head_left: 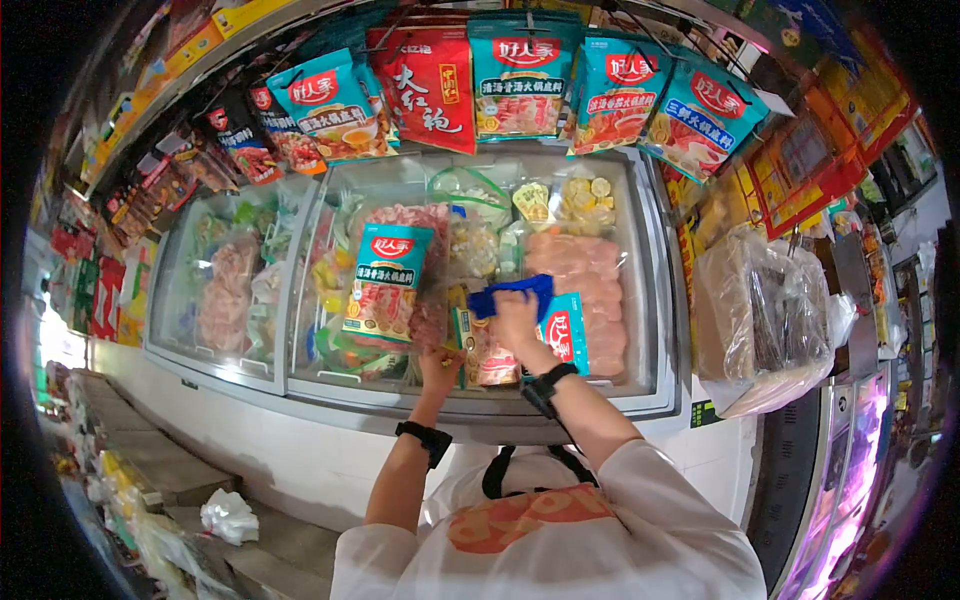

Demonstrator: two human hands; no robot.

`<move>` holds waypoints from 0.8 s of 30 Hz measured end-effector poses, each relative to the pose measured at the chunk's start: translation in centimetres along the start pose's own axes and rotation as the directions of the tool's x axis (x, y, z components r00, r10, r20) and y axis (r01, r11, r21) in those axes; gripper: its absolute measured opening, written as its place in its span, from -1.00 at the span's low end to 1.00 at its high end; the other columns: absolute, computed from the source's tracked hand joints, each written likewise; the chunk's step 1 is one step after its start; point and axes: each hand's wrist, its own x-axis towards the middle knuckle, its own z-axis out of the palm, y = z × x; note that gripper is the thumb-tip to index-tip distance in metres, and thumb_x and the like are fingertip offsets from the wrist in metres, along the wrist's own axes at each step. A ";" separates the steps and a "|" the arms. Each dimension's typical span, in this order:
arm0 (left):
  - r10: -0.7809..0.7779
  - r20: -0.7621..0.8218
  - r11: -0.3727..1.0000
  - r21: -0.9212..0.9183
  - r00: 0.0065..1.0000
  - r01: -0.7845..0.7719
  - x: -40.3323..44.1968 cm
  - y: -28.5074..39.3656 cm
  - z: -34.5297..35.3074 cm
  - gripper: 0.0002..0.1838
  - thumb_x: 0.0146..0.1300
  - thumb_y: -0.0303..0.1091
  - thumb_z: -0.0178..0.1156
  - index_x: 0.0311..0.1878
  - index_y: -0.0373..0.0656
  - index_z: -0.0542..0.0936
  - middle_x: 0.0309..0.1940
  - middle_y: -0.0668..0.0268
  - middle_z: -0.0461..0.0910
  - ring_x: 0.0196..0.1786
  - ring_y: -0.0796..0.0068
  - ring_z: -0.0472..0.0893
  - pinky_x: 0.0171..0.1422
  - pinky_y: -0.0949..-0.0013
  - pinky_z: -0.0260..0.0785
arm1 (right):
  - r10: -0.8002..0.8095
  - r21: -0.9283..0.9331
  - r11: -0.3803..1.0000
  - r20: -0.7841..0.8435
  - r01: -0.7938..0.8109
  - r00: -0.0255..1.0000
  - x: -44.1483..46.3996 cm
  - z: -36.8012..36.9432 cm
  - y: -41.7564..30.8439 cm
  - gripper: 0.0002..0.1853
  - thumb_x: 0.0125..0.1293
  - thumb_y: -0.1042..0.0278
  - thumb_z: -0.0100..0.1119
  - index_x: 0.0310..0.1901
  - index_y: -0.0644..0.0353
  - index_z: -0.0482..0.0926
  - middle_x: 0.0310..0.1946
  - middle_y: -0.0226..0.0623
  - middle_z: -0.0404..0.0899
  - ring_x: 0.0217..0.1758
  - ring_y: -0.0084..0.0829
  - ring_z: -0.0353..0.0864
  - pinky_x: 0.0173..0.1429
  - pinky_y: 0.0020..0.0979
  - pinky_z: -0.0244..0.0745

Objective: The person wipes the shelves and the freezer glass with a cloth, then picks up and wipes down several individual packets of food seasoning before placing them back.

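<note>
My right hand (516, 318) is closed on a bunched blue cloth (512, 294), pressing it against the top of a hotpot soup base packet (487, 352) laid on the freezer glass. My left hand (440, 366) pinches the left edge of that packet; some of its fingertips are hard to make out. A teal end (566, 338), with a red label, shows beyond my right wrist. To the left, another teal soup base packet (386, 284) lies face up on the glass.
Below me is a chest freezer (646, 270) with frozen meat (575, 270) under its glass. Packets (527, 75) hang in a row along the back. A plastic-covered box (765, 310) stands at the right; steps or low shelves (150, 430) lie at the left.
</note>
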 end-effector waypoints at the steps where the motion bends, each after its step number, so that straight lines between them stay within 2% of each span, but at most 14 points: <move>1: 0.056 -0.033 0.997 0.058 0.998 -0.054 0.0 0.4 -0.2 -0.75 -0.05 -0.21 0.44 -0.59 -0.14 0.62 -0.50 0.25 0.46 -0.31 0.19 0.47 -0.25 0.11 0.24 | -0.026 0.025 0.999 -0.017 0.026 1.000 0.0 0.9 -1.9 -0.63 -0.04 0.38 0.13 -0.10 0.21 0.53 -0.17 -0.20 0.56 0.02 -0.18 0.47 0.30 0.04 0.08; 3: 0.079 0.018 0.996 0.046 0.997 -0.079 0.1 0.6 -0.6 -0.76 -0.04 -0.23 0.43 -0.59 -0.15 0.62 -0.50 0.24 0.46 -0.32 0.19 0.47 -0.27 0.11 0.25 | -0.042 0.055 0.997 -0.041 0.045 0.998 0.2 1.6 -3.3 -0.61 -0.03 0.37 0.14 -0.08 0.21 0.52 -0.15 -0.21 0.56 0.02 -0.20 0.47 0.32 0.03 0.06; 6: 0.049 0.070 0.998 0.043 0.996 -0.052 0.2 1.9 -1.3 -0.79 -0.03 -0.30 0.42 -0.58 -0.19 0.60 -0.46 0.21 0.46 -0.33 0.19 0.48 -0.28 0.14 0.27 | -0.056 0.130 0.991 0.092 0.044 0.994 0.4 1.7 -2.8 -0.56 0.00 0.36 0.14 0.00 0.18 0.49 -0.07 -0.23 0.55 0.06 -0.21 0.46 0.33 0.03 0.03; 8: -0.003 0.068 0.999 0.052 0.998 -0.001 0.1 2.1 -1.1 -0.80 -0.02 -0.34 0.41 -0.58 -0.22 0.59 -0.43 0.19 0.46 -0.32 0.20 0.49 -0.27 0.16 0.29 | -0.192 0.271 0.942 -0.055 0.200 0.980 0.2 1.2 -0.3 -0.55 0.01 0.37 0.13 0.03 0.15 0.48 -0.02 -0.23 0.54 0.12 -0.21 0.45 0.35 0.03 0.01; 9: 0.017 0.076 0.998 0.054 0.997 -0.021 0.1 1.8 -1.1 -0.81 -0.01 -0.39 0.39 -0.55 -0.26 0.59 -0.39 0.17 0.45 -0.31 0.20 0.50 -0.25 0.19 0.31 | -0.146 0.280 0.955 0.140 0.102 0.979 -0.1 0.3 0.6 -0.44 0.04 0.36 0.13 0.17 0.09 0.41 0.14 -0.24 0.46 0.28 -0.25 0.34 0.43 0.03 -0.12; 11: 0.044 0.083 0.997 0.054 0.996 -0.048 0.3 -0.1 -0.6 -0.83 0.01 -0.43 0.37 -0.52 -0.30 0.58 -0.35 0.15 0.43 -0.29 0.21 0.51 -0.23 0.23 0.34 | -0.210 0.182 0.966 0.122 0.186 0.970 -1.6 -1.1 0.5 -0.38 0.04 0.34 0.14 0.23 0.07 0.36 0.23 -0.25 0.38 0.36 -0.27 0.24 0.46 0.05 -0.21; 13: -0.285 0.127 0.854 -0.417 0.950 0.312 0.1 -3.1 0.7 -0.89 0.03 -0.52 0.30 -0.42 -0.36 0.57 -0.30 0.15 0.42 -0.25 0.23 0.52 -0.21 0.29 0.38 | -0.290 0.053 0.957 0.242 0.286 0.926 -3.8 -3.5 -1.2 -0.25 0.05 0.24 0.18 0.36 0.00 0.24 0.41 -0.30 0.14 0.52 -0.35 -0.04 0.50 0.10 -0.45; 14: -0.282 0.135 0.855 -0.414 0.950 0.312 0.1 -2.0 0.5 -0.89 0.03 -0.52 0.30 -0.42 -0.36 0.57 -0.30 0.15 0.42 -0.25 0.23 0.52 -0.21 0.29 0.38 | -0.391 0.148 0.919 0.203 0.366 0.898 -5.5 -3.5 -1.6 -0.25 0.02 0.23 0.17 0.34 0.02 0.27 0.43 -0.30 0.09 0.53 -0.34 -0.07 0.49 0.15 -0.43; 16: -0.267 0.094 0.679 -0.688 0.959 0.256 -0.1 -0.1 -0.2 -0.89 0.00 -0.60 0.23 -0.35 -0.37 0.57 -0.29 0.18 0.42 -0.24 0.26 0.53 -0.26 0.34 0.39 | -0.563 -0.104 0.801 0.200 0.589 0.802 -8.6 -1.5 -1.8 -0.26 0.00 0.26 0.12 0.33 0.06 0.28 0.45 -0.31 0.05 0.53 -0.37 -0.05 0.50 0.13 -0.38; 17: -0.266 0.099 0.682 -0.684 0.959 0.260 -0.2 -0.9 -0.1 -0.89 0.00 -0.60 0.23 -0.35 -0.37 0.57 -0.29 0.18 0.42 -0.24 0.26 0.53 -0.26 0.34 0.39 | -0.558 -0.101 0.806 0.198 0.583 0.806 -9.5 -2.2 -1.9 -0.26 0.00 0.26 0.12 0.33 0.06 0.28 0.45 -0.31 0.05 0.53 -0.37 -0.05 0.50 0.13 -0.38; 19: -0.016 0.067 0.950 -0.309 0.998 0.036 -0.1 -2.0 -0.3 -0.83 -0.04 -0.65 0.16 -0.32 -0.35 0.58 -0.24 0.16 0.46 -0.25 0.25 0.53 -0.24 0.33 0.39 | -0.611 0.074 0.786 0.246 0.614 0.753 -11.2 -4.1 -1.4 -0.29 -0.01 0.29 0.07 0.30 0.09 0.31 0.45 -0.30 0.05 0.52 -0.39 -0.02 0.51 0.11 -0.35; 20: -0.013 0.071 0.951 -0.308 0.997 0.034 -0.1 -2.1 -0.4 -0.83 -0.04 -0.65 0.16 -0.32 -0.35 0.58 -0.24 0.16 0.46 -0.25 0.25 0.53 -0.24 0.33 0.39 | -0.608 0.073 0.789 0.243 0.611 0.756 -11.3 -4.3 -0.8 -0.29 -0.01 0.29 0.07 0.30 0.09 0.31 0.45 -0.30 0.05 0.52 -0.39 -0.02 0.51 0.11 -0.35; 22: -0.183 0.177 0.883 -0.402 0.967 0.241 -0.1 -1.9 -0.5 -0.78 -0.04 -0.64 0.14 -0.26 -0.30 0.62 -0.16 0.09 0.48 -0.15 0.18 0.54 -0.08 0.29 0.38 | -0.661 0.120 0.749 0.217 0.652 0.719 -11.6 -4.7 0.3 -0.31 -0.01 0.32 0.07 0.28 0.08 0.34 0.45 -0.28 0.06 0.52 -0.41 -0.01 0.52 0.09 -0.37; 24: -0.177 0.256 0.923 -0.291 0.950 0.251 0.2 -5.3 -0.8 -0.76 0.08 -0.56 0.12 -0.15 -0.28 0.60 -0.09 0.09 0.49 -0.04 0.20 0.52 0.04 0.31 0.34 | -0.629 0.138 0.777 0.165 0.614 0.759 -10.1 -3.6 -0.3 -0.33 -0.02 0.33 0.09 0.26 0.08 0.37 0.44 -0.26 0.08 0.51 -0.40 0.00 0.52 0.10 -0.37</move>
